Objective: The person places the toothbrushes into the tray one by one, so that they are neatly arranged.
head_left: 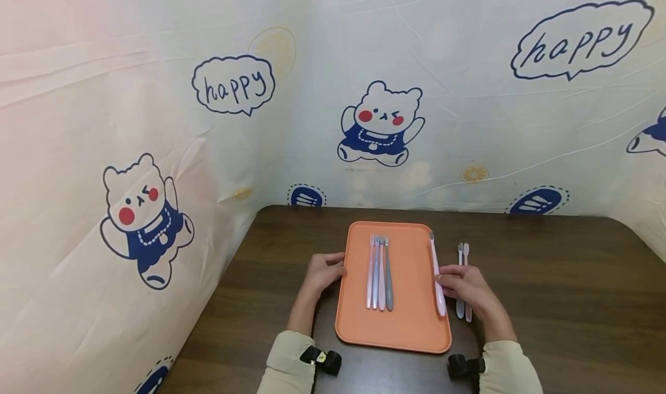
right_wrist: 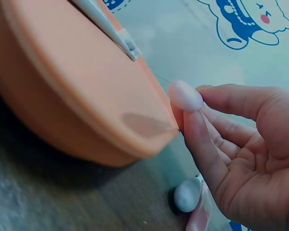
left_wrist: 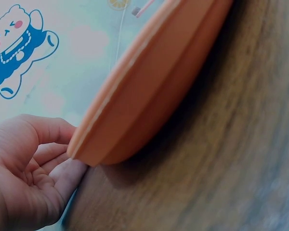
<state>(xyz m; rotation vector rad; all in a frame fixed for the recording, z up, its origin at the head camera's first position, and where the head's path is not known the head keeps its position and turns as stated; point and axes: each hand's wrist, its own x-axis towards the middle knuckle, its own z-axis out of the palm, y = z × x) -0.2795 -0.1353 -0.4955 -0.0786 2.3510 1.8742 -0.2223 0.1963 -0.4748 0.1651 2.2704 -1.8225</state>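
Observation:
An orange tray [head_left: 411, 324] lies on the table, with several toothbrushes [head_left: 376, 272] side by side near its middle, heads pointing away. My left hand [head_left: 324, 274] grips the tray's left edge between thumb and fingers; the left wrist view shows this hand [left_wrist: 33, 168] at the tray's rim [left_wrist: 130, 96]. Between thumb and fingers, my right hand [head_left: 468, 287] pinches a pale pink toothbrush [head_left: 437, 278] over the tray's right edge, its head away from me. In the right wrist view the rounded handle end of that toothbrush [right_wrist: 185, 95] stands out beside the right hand [right_wrist: 260, 144].
Two more toothbrushes [head_left: 461, 290], one whitish and one pink, lie on the dark wooden table [head_left: 562, 278] right of the tray, partly behind the right hand. A printed cloth [head_left: 307, 122] with bears and "happy" bubbles hangs around the table.

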